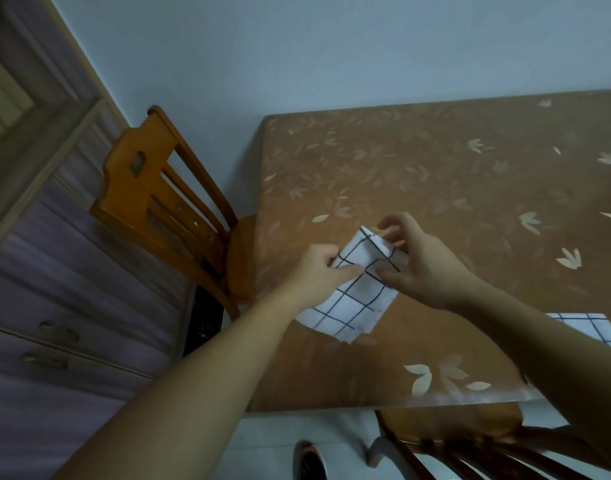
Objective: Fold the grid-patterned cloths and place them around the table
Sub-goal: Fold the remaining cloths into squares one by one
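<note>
A white cloth with a dark grid lies partly folded near the left front of the brown table. My left hand pinches the cloth's left edge, thumb lying on the fabric. My right hand pinches its raised upper end, with fingers curled over the fold. The cloth's lower part rests flat on the table. A second grid-patterned cloth lies on the table at the right, partly hidden by my right forearm.
A wooden chair stands at the table's left side, another chair at the near edge. A cabinet with drawers fills the left. My shoe shows on the pale floor below.
</note>
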`<state>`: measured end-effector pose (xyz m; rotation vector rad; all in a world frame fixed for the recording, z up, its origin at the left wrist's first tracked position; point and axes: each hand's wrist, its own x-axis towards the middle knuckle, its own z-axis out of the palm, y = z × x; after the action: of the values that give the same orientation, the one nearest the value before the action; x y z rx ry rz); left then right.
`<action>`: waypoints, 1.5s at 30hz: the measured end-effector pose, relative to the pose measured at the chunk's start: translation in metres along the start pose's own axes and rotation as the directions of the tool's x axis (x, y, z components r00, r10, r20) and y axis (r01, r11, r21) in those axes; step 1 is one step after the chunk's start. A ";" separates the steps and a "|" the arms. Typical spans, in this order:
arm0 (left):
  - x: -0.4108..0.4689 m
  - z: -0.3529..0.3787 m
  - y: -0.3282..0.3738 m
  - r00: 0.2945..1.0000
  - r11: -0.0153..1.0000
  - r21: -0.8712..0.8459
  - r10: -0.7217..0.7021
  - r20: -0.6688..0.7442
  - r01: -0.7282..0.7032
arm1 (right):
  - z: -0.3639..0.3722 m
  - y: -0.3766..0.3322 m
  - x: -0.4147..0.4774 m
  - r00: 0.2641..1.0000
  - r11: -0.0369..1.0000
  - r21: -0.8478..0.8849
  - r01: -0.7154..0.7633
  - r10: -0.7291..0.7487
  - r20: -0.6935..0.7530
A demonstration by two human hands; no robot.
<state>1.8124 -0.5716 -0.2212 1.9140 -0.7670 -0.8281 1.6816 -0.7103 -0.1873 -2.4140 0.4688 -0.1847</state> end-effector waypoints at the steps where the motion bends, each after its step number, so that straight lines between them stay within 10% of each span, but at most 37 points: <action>1: -0.001 -0.002 0.000 1.000 0.999 -0.038 -0.018 -0.011 0.017 | 0.001 0.003 -0.003 0.999 1.000 0.018 -0.002 0.003 -0.043; 16: 0.001 -0.025 0.021 0.989 0.980 -0.130 0.150 -0.018 -0.151 | -0.021 0.008 0.002 0.998 0.975 0.220 -0.033 0.022 0.055; 28: 0.006 -0.027 0.022 0.982 0.982 -0.025 0.188 -0.011 -0.188 | -0.037 0.023 -0.001 0.964 0.991 -0.129 0.040 -0.004 0.268; 45: 0.033 -0.049 0.011 0.943 0.902 0.292 0.332 -0.001 -0.317 | -0.024 0.011 0.027 0.987 0.969 -0.246 0.009 0.031 0.157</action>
<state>1.8688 -0.5784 -0.2008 1.9730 -1.1911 -0.4767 1.6974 -0.7419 -0.1755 -2.6412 0.4537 0.0770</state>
